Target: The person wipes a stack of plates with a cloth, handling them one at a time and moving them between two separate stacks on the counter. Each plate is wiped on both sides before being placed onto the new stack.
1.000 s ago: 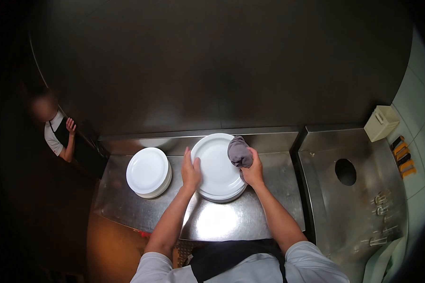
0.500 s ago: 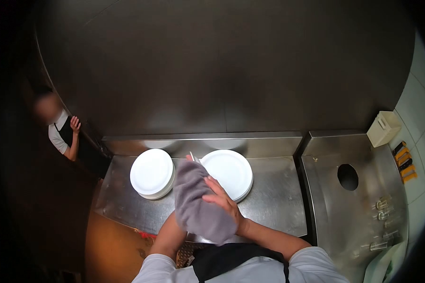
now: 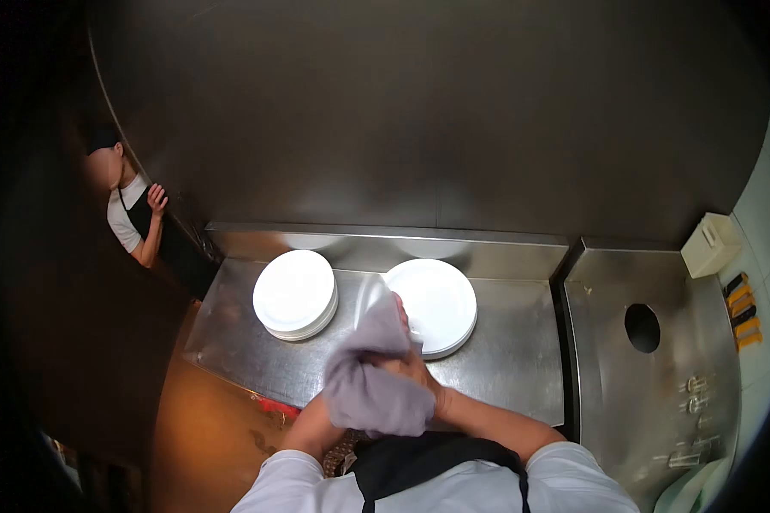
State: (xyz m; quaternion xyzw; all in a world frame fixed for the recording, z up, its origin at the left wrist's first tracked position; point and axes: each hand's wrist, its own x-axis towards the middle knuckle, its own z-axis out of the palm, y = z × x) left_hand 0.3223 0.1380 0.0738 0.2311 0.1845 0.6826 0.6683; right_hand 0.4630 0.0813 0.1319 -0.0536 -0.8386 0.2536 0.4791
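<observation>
A grey-purple cloth [image 3: 376, 385] is bunched in front of me, over a white plate [image 3: 370, 295] whose blurred edge shows above it. My right hand [image 3: 415, 369] presses and grips the cloth from the right, its fingers partly under the folds. My left forearm goes in beneath the cloth. Some fingertips of my left hand [image 3: 401, 311] seem to show at the plate's edge; the rest is covered. Just beyond, a stack of white plates [image 3: 436, 303] stands on the steel counter [image 3: 505, 342]. To its left is another stack of white plates [image 3: 295, 291].
Right of a gap, a steel surface [image 3: 607, 291] has a round hole [image 3: 642, 328] and several glasses [image 3: 697, 402]. A cream container [image 3: 710, 245] and yellow-and-black items [image 3: 743, 312] are by the tiled wall. At the left, a person [image 3: 137, 205] stands by the dark panel.
The cloth has shifted and folded over, so more of the plate shows. My right hand has moved from lying on top of the cloth to partly under its folds. The view has shifted slightly.
</observation>
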